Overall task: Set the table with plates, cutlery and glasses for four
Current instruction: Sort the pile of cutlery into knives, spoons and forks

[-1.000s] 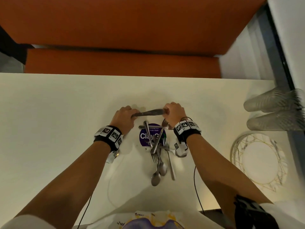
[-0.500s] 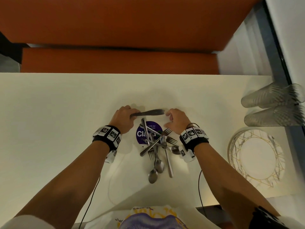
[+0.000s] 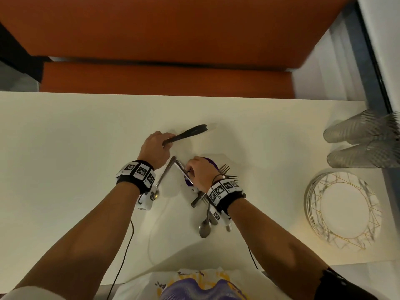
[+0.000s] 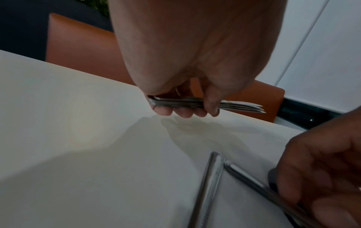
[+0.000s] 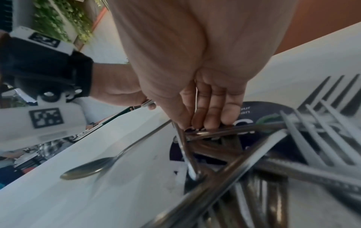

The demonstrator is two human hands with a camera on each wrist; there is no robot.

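The cutlery pile [image 3: 205, 204] lies at table centre, partly on a purple disc [image 3: 211, 163], forks and spoons crossed over one another. The right hand [image 3: 199, 174] has its fingers curled down onto a handle in that pile. At 11 o'clock of it, the left hand [image 3: 154, 149] is clamped round a bundle of knives [image 3: 188, 133], held just above the table [image 3: 65, 148]. Well off at 3 o'clock sit stacked plates [image 3: 313, 191], with glasses [image 3: 357, 146] lying at 2 o'clock. Judging by this, only sorting is under way: no place looks laid yet.
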